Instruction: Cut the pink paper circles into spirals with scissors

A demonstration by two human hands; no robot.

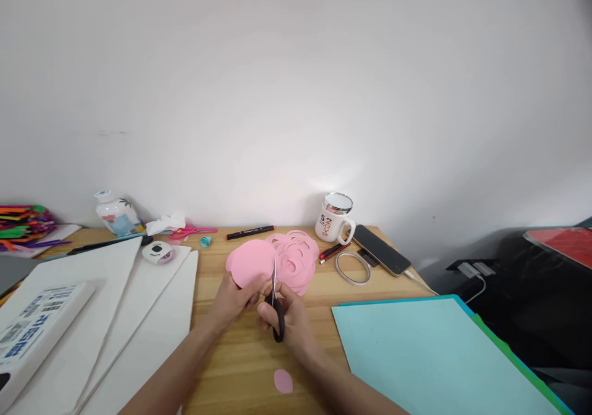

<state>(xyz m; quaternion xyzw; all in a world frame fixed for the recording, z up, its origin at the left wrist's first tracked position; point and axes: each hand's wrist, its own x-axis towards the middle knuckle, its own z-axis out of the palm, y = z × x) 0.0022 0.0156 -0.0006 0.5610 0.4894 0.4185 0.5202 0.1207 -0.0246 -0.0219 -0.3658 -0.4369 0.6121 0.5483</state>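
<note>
My left hand point(234, 299) pinches the lower edge of a rounded pink paper piece point(252, 261), holding it up over the desk. In my right hand point(290, 316) is a pair of scissors point(276, 310) with black handles, its blades pointing away from me along the paper's right edge. Whether the blades touch the paper I cannot tell. Behind them lies a pile of pink paper rounds point(296, 264) with curved cuts in them. One small pink petal-shaped piece point(283, 380) rests on the wooden desk point(240, 365) nearer to me.
White sheets point(157, 316) and a white box point(41, 325) lie left. Light-blue paper point(416, 341) is at right. Along the back stand a bottle point(118, 213), a black marker point(250, 232), a mug point(333, 217), a tape roll point(340, 271) and a phone point(382, 250).
</note>
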